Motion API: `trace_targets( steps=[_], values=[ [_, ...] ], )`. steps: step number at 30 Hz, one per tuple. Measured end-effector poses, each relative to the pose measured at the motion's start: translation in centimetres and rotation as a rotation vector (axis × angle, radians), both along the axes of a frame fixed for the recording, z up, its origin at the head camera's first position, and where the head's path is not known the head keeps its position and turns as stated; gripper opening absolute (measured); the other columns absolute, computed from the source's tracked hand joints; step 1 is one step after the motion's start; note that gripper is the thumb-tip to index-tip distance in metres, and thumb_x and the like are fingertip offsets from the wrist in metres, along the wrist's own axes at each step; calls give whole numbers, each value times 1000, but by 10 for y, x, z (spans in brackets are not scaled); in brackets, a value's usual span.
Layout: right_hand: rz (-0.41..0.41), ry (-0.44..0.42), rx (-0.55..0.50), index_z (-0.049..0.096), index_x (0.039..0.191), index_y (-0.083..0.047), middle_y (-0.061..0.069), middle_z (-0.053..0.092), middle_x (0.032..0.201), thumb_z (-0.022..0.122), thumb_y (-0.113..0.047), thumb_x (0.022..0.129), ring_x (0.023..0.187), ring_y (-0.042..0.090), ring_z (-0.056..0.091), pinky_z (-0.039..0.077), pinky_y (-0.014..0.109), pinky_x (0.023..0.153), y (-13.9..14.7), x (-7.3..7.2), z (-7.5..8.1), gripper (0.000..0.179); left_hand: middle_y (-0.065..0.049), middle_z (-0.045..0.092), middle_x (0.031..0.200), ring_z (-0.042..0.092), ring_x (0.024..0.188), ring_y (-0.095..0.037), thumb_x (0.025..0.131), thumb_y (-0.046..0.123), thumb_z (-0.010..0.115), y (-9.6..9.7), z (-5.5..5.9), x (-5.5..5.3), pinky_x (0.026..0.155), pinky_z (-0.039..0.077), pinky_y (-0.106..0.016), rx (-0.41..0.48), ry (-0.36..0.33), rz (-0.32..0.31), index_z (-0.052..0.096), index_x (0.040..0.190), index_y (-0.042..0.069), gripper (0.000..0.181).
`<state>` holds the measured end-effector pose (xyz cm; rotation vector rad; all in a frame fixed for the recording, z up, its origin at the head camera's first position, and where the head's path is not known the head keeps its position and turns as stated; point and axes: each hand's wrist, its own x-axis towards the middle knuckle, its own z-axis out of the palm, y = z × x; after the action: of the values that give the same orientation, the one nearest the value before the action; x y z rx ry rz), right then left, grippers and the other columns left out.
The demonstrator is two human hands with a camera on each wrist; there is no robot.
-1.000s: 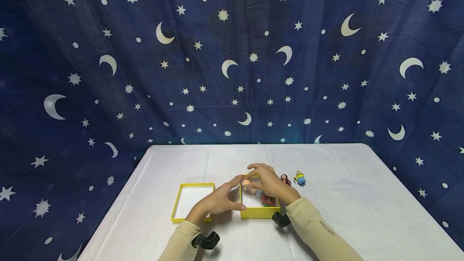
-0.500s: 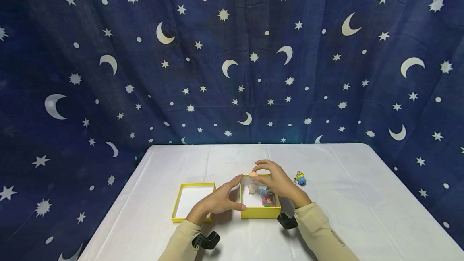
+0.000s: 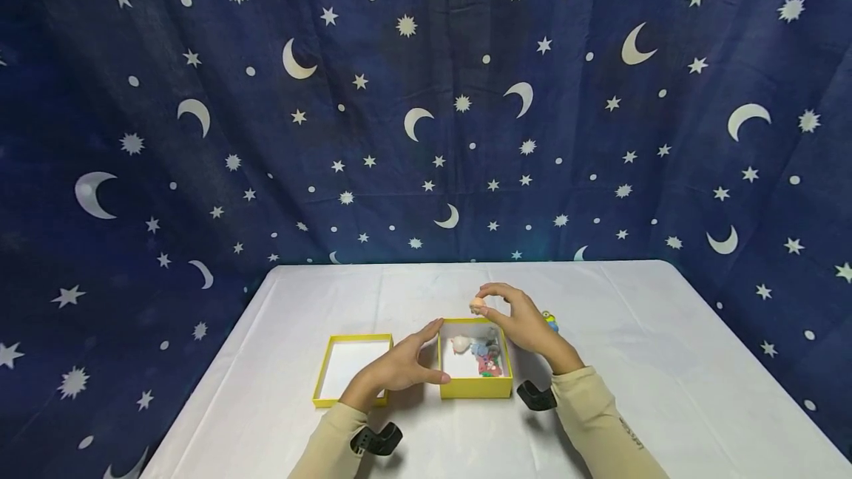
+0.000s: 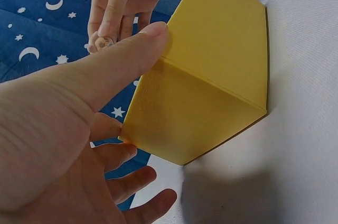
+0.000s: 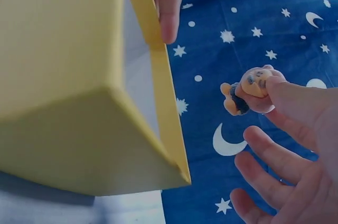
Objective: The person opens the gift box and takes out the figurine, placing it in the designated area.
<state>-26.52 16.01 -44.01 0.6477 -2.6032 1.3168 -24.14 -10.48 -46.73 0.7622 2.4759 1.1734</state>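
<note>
Between thumb and index finger, my right hand (image 3: 526, 322) pinches a small toy figurine (image 5: 256, 84) with a round peach head, dark body and orange feet. It is held up just beyond the far rim of a yellow box (image 3: 475, 388). Inside lie several small figurines (image 3: 488, 358), pink, blue and grey, and a whitish one (image 3: 461, 344). My left hand (image 3: 399, 368) rests along the box's left side, thumb at the near corner, index finger reaching the far corner. Its other fingers are spread loosely in the left wrist view.
Left of the box lies a shallow yellow lid (image 3: 356, 368), white inside, partly behind my left hand. A yellow and blue minion figurine (image 3: 550, 320) stands on the white table (image 3: 639, 368), partly hidden by my right hand. A starry blue curtain (image 3: 373, 131) hangs behind.
My right hand has risen out of the box with the figurine and moved away and to the right. A red figurine on the table is now hidden behind it. My left hand stays put.
</note>
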Motion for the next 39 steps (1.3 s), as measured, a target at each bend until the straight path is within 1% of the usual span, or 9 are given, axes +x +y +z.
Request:
trace_targets(
  steps=[5, 8, 12, 14, 17, 19, 24, 31, 39],
  values=[
    [-2, -16, -24, 67, 123, -8, 10, 73, 120, 66, -21, 99, 120, 34, 63, 47, 60, 106, 7, -1, 2, 27, -13, 23, 169, 22, 157, -31, 83, 33, 84, 1, 0, 0, 126, 22, -56, -9, 6, 3, 23, 161, 6, 102],
    [8, -37, -57, 64, 125, -6, 14, 72, 121, 63, -19, 101, 118, 36, 66, 48, 61, 105, 13, 0, 3, 27, -14, 22, 169, 21, 157, -32, 83, 32, 84, 2, -1, 0, 126, 22, -56, -4, 2, 4, 23, 161, 5, 102],
    [8, -85, -95, 63, 125, -7, 14, 73, 120, 61, -25, 102, 114, 35, 68, 51, 60, 103, 16, 0, 4, 29, -15, 21, 169, 21, 157, -32, 83, 31, 84, 2, -1, 0, 126, 22, -56, -2, -9, 13, 22, 161, 6, 102],
    [3, -100, -107, 63, 123, -9, 12, 74, 117, 61, -29, 102, 108, 29, 70, 55, 52, 99, 16, 1, 3, 29, -14, 21, 169, 21, 157, -32, 83, 32, 84, 1, 0, 1, 126, 22, -56, -7, -17, 19, 22, 162, 7, 103],
    [5, -101, -123, 64, 122, -7, 12, 74, 113, 60, -29, 103, 99, 21, 70, 58, 39, 89, 16, 1, 4, 30, -14, 21, 169, 21, 157, -32, 83, 34, 84, 0, 1, 2, 126, 23, -55, -11, -23, 20, 22, 162, 7, 104],
    [6, -102, -134, 63, 122, -5, 14, 74, 110, 59, -26, 103, 93, 19, 68, 57, 30, 76, 17, 2, 6, 29, -14, 20, 169, 20, 158, -32, 83, 34, 84, 0, 2, 2, 126, 24, -54, -5, -27, 17, 22, 162, 7, 104],
    [-1, -123, -154, 61, 124, -1, 19, 74, 101, 54, -20, 106, 82, 22, 64, 50, 28, 58, 22, 1, 8, 28, -15, 20, 170, 20, 158, -32, 83, 33, 84, 0, 2, 2, 126, 25, -54, 3, -31, 16, 21, 162, 7, 104],
    [23, -117, -253, 54, 131, 2, 25, 66, 104, 44, -16, 109, 75, 14, 62, 57, 29, 68, 25, -3, 6, 30, -14, 20, 170, 19, 158, -32, 84, 34, 83, 0, 2, 3, 126, 23, -55, -1, -30, 15, 22, 162, 8, 103],
    [32, -219, -349, 53, 135, 6, 5, 58, 97, 38, -24, 111, 72, 6, 56, 57, 25, 71, 29, -4, 6, 41, -14, 19, 170, 18, 158, -33, 84, 34, 83, -1, 1, 2, 127, 20, -56, -5, -20, 10, 21, 162, 8, 102]
  ],
)
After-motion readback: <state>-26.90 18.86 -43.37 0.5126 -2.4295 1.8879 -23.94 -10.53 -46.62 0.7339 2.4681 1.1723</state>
